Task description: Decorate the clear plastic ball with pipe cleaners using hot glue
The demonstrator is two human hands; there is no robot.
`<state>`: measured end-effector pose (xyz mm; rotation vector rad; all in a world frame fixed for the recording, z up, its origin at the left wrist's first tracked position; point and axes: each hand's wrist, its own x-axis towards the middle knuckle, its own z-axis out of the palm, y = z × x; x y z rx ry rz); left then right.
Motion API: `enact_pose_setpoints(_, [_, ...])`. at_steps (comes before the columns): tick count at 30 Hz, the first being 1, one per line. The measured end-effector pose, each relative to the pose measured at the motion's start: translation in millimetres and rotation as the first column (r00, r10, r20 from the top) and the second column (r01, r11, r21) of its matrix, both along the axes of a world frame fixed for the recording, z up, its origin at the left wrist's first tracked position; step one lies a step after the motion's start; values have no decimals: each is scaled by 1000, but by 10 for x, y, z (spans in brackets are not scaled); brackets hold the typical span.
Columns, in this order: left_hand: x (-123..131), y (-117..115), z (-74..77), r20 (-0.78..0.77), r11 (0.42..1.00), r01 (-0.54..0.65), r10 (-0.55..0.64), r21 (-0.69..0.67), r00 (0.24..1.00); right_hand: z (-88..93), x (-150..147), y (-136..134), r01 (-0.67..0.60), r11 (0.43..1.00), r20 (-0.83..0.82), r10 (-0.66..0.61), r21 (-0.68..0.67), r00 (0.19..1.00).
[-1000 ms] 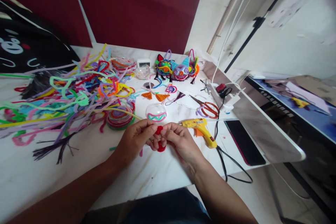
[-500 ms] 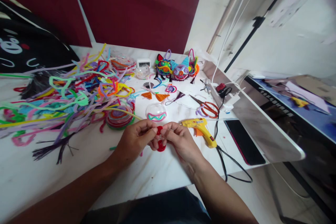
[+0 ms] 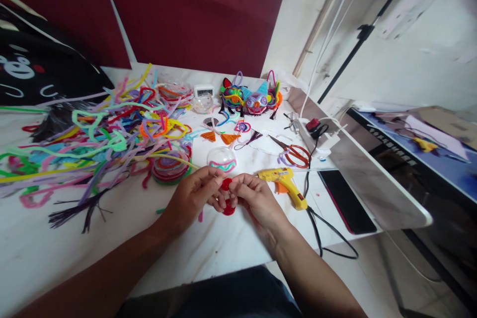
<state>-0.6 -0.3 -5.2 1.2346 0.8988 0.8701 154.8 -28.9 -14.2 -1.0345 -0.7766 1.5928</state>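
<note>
My left hand (image 3: 197, 193) and my right hand (image 3: 255, 198) meet over the front of the table, fingers pinched. Between the fingertips of both is a red coiled pipe cleaner (image 3: 226, 184). A second red coil (image 3: 228, 207) shows just below; whether the two are joined is hidden by my fingers. Right behind the hands lies a clear plastic ball (image 3: 222, 154) with a pink and a teal wavy pipe cleaner (image 3: 222, 165) across its front. To the right of my right hand rests a yellow glue gun (image 3: 285, 184).
A tangle of colourful pipe cleaners (image 3: 108, 129) covers the left side. Decorated cat-eared balls (image 3: 257, 102) stand at the back. Orange-handled scissors (image 3: 298, 156), a power strip (image 3: 316, 134) and a phone (image 3: 346, 201) lie right; the glue gun's black cord (image 3: 335, 238) loops over the table edge.
Both hands stay in nearly the same place. The upper red coil has shifted slightly and shows a little more of its face between the fingertips.
</note>
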Motion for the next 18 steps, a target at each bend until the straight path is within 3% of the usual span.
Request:
enact_pose_setpoints(6, [-32,34,0,1,996,-14,14,93,1000,37,25,35,27,999,-80,-29,-30,996])
enact_pose_setpoints(12, [-82,85,8,31,967,-138,135,214,990,94,94,43,76,997,-112,-77,-15,991])
enact_pose_setpoints(18, [-115,149,-9,28,924,-228,231,307,973,255,297,79,137,987,10,-138,81,990])
